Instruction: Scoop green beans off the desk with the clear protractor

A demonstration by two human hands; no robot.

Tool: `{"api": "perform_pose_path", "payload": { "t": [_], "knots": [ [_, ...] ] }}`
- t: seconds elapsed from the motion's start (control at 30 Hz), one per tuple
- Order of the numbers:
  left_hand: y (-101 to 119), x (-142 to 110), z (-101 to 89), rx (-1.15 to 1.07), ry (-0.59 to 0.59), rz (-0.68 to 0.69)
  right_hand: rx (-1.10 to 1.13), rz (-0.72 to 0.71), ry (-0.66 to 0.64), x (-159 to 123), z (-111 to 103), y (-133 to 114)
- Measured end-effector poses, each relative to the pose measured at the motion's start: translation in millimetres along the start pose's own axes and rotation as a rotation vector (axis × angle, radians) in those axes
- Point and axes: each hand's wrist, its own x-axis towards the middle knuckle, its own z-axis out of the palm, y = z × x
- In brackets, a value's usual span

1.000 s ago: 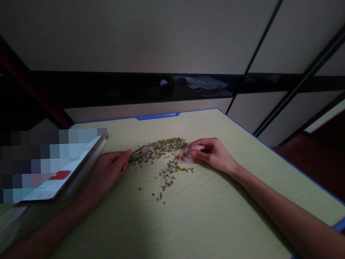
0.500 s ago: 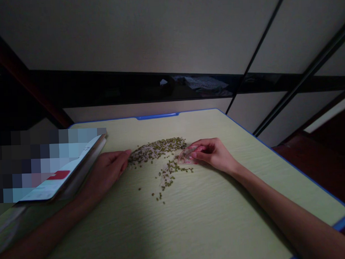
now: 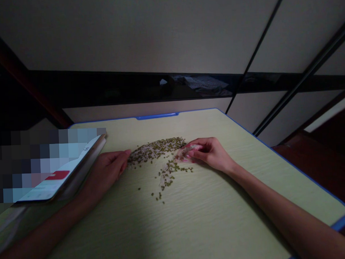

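Observation:
A long heap of small green beans (image 3: 169,144), like mung beans, mixed with whitish rice-like grains (image 3: 146,151), lies across the middle of the table. At its left end rests my left hand (image 3: 110,167), fingers closed together and fingertips touching the edge of the heap; whatever they may pinch is hidden. My right hand (image 3: 211,152) is at the heap's right end, thumb and fingers closed on a crumpled clear plastic bag (image 3: 181,155) with pink-red markings. Below the bag, a smaller scatter of beans and pale grains (image 3: 167,177) trails toward me.
The light wood-patterned table (image 3: 209,215) has a blue rim and a blue handle piece (image 3: 157,116) at its far edge. A tablet-like device (image 3: 40,194) with a lit, partly blurred screen stands at the left. Cabinet panels (image 3: 135,36) rise behind the table.
My right hand has shifted slightly left with the plastic bag, which now reaches a little farther over the beans. My left hand looks unmoved.

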Motion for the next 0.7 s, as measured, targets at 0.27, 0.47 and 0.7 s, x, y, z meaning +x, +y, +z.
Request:
{"api": "perform_pose_path", "payload": {
  "t": [0.27,0.47,0.7],
  "knots": [
    [1.5,-0.8,-0.9,0.016,0.006,0.004,0.144,0.018,-0.049,2.3,2.4,4.8],
    [-2.9,0.4,0.3,0.004,0.003,-0.004,0.094,0.006,-0.063,0.0,-2.9,6.2],
    [0.0,-1.0,0.9,-0.007,0.007,-0.013,0.087,0.009,-0.055,0.5,-0.4,6.0]
  ]
}}
